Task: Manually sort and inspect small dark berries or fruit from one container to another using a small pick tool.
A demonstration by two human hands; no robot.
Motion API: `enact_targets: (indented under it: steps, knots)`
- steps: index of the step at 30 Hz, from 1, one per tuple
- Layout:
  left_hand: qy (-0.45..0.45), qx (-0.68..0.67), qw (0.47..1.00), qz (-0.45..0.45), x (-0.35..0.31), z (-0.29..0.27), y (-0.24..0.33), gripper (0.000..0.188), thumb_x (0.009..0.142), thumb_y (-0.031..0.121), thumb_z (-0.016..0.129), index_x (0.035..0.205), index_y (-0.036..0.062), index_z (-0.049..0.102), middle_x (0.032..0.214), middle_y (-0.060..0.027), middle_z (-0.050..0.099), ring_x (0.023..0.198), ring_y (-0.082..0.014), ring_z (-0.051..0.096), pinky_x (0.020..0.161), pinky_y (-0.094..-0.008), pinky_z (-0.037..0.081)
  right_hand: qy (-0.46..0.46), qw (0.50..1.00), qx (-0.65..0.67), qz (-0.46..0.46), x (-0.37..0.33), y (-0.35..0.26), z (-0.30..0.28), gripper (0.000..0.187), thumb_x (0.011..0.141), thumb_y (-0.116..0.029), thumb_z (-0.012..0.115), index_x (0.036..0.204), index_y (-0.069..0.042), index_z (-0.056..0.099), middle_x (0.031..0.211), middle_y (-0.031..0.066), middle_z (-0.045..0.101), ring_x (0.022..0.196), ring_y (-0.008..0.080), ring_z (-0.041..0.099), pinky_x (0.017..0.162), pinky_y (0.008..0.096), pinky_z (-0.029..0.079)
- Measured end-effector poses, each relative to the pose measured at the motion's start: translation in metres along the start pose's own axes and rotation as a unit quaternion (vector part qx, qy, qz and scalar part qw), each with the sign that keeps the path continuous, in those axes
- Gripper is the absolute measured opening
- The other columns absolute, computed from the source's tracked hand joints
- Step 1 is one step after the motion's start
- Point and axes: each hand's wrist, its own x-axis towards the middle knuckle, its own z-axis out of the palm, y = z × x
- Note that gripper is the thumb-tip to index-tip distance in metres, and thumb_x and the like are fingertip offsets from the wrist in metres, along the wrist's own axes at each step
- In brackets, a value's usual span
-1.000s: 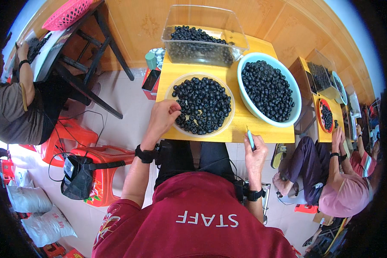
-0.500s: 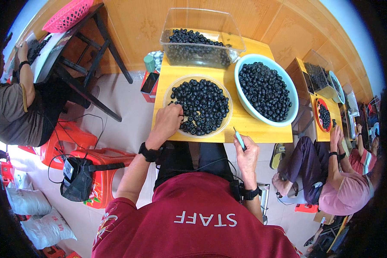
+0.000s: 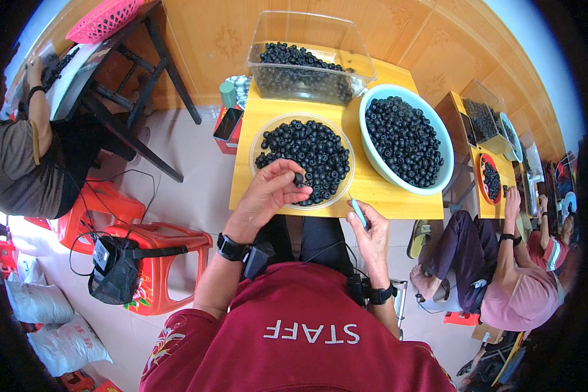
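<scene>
My left hand [image 3: 268,193] is raised over the near edge of a round clear tray [image 3: 350,171], its fingers closed on one round black bead [image 3: 298,178]. Many more black beads [image 3: 310,147] with holes in them lie heaped in that tray. At the table's front edge, my right hand [image 3: 372,236] grips a slim tool with a light blue handle [image 3: 357,212]. Its thin tip points up and away from me; I cannot make out the tip's shape. To the right of the tray stands a pale blue basin [image 3: 445,147] heaped with the same beads.
A clear plastic bin [image 3: 333,91] partly filled with beads stands at the back of the yellow table [image 3: 398,208]. Left of it, a phone [image 3: 228,124] rests on a red box. Red stools [image 3: 176,261] stand at left. Other people sit at tables on both sides.
My left hand has lifted out of the heap with a bead and moved right, nearer to me. My right hand, still gripping the tool, has shifted slightly left.
</scene>
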Motion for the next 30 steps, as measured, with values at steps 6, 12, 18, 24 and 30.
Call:
enact_targets:
  steps: [6, 12, 18, 24, 30]
  knots:
    - [-0.08, -0.074, 0.994, -0.025, -0.001, 0.003, -0.027, 0.017, 0.086, 0.009, 0.056, 0.103, 0.0032, 0.058, 0.091, -0.0045, 0.06, 0.08, -0.0123, 0.058, 0.069, -0.0224, 0.047, -0.029, 0.996, 0.081, -0.021, -0.001, -0.015, 0.0, 0.023, 0.083, -0.012, 0.057, 0.101, 0.003, 0.061, 0.079, 0.0107, 0.064, 0.069, 0.0137, 0.06, 0.063, 0.0262, 0.047]
    - [-0.071, -0.065, 0.995, -0.018, -0.004, 0.007, -0.035, 0.021, 0.082, 0.004, 0.059, 0.103, 0.0042, 0.056, 0.095, -0.0051, 0.06, 0.084, -0.0112, 0.056, 0.073, -0.0232, 0.046, -0.033, 0.991, 0.007, -0.127, -0.001, -0.042, 0.002, 0.02, 0.082, -0.01, 0.058, 0.098, 0.002, 0.061, 0.08, 0.012, 0.063, 0.064, 0.0175, 0.06, 0.06, 0.026, 0.046]
    - [-0.078, -0.08, 0.994, -0.018, -0.006, 0.01, -0.036, 0.02, 0.082, 0.003, 0.06, 0.101, 0.0041, 0.056, 0.096, -0.0045, 0.059, 0.085, -0.0109, 0.056, 0.075, -0.0245, 0.047, -0.05, 0.98, -0.07, -0.177, -0.003, -0.056, 0.004, 0.018, 0.079, -0.007, 0.061, 0.096, -0.003, 0.063, 0.068, 0.0088, 0.058, 0.05, 0.0165, 0.052, 0.046, 0.0281, 0.04]
    - [-0.071, -0.078, 0.994, -0.027, -0.006, 0.011, -0.036, 0.019, 0.082, 0.003, 0.06, 0.101, 0.0036, 0.056, 0.093, -0.0042, 0.06, 0.08, -0.0109, 0.057, 0.073, -0.0237, 0.048, -0.056, 0.977, -0.105, -0.175, -0.004, -0.06, 0.002, 0.019, 0.078, -0.008, 0.062, 0.096, -0.004, 0.063, 0.067, 0.0094, 0.057, 0.05, 0.0201, 0.053, 0.047, 0.0304, 0.041]
    - [-0.079, -0.086, 0.993, -0.033, -0.004, 0.009, -0.039, 0.018, 0.081, 0.004, 0.061, 0.097, 0.0038, 0.054, 0.09, -0.0056, 0.06, 0.077, -0.0113, 0.058, 0.069, -0.0223, 0.048, -0.04, 0.977, -0.11, -0.179, -0.004, -0.058, 0.002, 0.019, 0.079, -0.009, 0.062, 0.097, -0.005, 0.063, 0.067, 0.0094, 0.057, 0.051, 0.0212, 0.054, 0.048, 0.0322, 0.043]
